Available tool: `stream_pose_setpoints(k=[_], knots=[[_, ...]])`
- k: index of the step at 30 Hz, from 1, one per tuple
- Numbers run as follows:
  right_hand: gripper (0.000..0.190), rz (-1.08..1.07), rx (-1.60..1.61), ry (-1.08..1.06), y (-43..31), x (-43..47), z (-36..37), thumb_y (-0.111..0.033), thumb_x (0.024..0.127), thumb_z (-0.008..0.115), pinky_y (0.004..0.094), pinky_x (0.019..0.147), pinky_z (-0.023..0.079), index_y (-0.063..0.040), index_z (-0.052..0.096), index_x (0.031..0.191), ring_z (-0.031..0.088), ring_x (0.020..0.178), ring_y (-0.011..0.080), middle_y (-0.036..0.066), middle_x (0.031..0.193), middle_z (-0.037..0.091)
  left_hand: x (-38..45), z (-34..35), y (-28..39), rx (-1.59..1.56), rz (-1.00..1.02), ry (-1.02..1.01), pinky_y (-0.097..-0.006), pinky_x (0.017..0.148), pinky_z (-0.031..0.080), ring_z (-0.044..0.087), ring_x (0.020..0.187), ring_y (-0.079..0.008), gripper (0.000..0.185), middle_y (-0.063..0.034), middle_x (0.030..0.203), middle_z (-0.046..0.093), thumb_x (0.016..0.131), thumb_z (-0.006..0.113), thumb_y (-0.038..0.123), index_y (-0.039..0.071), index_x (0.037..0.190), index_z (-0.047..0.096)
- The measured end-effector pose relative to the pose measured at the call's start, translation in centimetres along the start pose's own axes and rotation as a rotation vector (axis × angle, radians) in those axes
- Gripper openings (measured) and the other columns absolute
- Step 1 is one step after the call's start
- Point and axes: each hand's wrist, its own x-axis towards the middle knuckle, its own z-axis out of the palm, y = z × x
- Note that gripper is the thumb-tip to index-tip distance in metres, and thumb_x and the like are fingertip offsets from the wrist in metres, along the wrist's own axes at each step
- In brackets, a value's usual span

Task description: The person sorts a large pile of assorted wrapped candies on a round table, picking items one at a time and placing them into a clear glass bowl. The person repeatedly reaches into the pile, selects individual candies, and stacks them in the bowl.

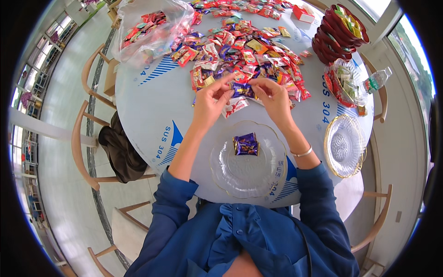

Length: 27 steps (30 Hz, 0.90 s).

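Observation:
Between my left hand (pixel 211 100) and my right hand (pixel 275 100) a purple wrapped candy (pixel 242 90) is held by its two ends, pinched in the fingertips of both. It hovers over the near edge of a large heap of mixed wrapped candies (pixel 249 57). Just below, a white and red candy packet (pixel 235 106) lies on the table. Nearer my body stands a clear glass plate with a gold scalloped rim (pixel 225 176), and purple wrapped candies (pixel 246 144) lie together in it.
On the round table (pixel 138 104), a clear plastic bag of candies (pixel 148 31) is at the far left. Dark red stacked bowls (pixel 337 38), a glass bowl of packets (pixel 347 83), a plastic bottle (pixel 378 80) and stacked glass plates (pixel 344 147) stand right. Wooden chairs (pixel 81 145) surround it.

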Motion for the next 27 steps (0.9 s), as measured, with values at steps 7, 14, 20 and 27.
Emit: stream_pose_setpoints(k=[7,14,20,27], knots=[[0.027,-0.003,-0.122,-0.203,-4.1,-8.9,-2.2,-0.008,0.083,0.082,0.0299,0.071,0.053,-0.006,0.076,0.109,0.068,0.077,0.0152,0.006,0.092,0.073,-8.7,-0.2,6.2,0.209,-0.037,-0.147,-0.0278,0.069,0.052,0.063,0.071,-0.0114,0.031,-0.0038,0.08,0.069,0.085,0.079,0.002,0.005,0.116,0.074],[0.037,-0.132,-0.505,-0.3,-3.6,-13.3,-1.6,-0.012,0.073,0.087,0.0356,0.067,0.054,-0.009,0.071,0.106,0.07,0.075,0.0244,0.007,0.087,0.07,-13.3,1.3,5.8,0.481,-0.01,-0.241,-0.0367,0.076,0.052,0.066,0.079,-0.0236,0.04,-0.0091,0.093,0.071,0.077,0.082,0.002,0.005,0.114,0.067],[0.036,-0.131,-0.611,-0.288,-2.8,-13.6,-1.3,-0.013,0.073,0.086,0.0376,0.064,0.054,-0.009,0.069,0.105,0.07,0.073,0.0255,0.006,0.084,0.069,-13.8,2.6,4.4,0.624,0.087,-0.221,-0.0423,0.081,0.051,0.068,0.092,-0.0303,0.042,-0.0102,0.101,0.071,0.075,0.08,0.0,0.005,0.114,0.063],[0.037,-0.178,-0.605,-0.266,-2.4,-13.8,-1.2,-0.012,0.073,0.086,0.0415,0.067,0.054,-0.008,0.068,0.105,0.067,0.078,0.0298,0.008,0.088,0.065,-13.8,2.7,4.6,0.649,0.076,-0.208,-0.0438,0.08,0.052,0.067,0.093,-0.0329,0.041,-0.0109,0.102,0.068,0.076,0.08,0.0,0.005,0.113,0.063]])
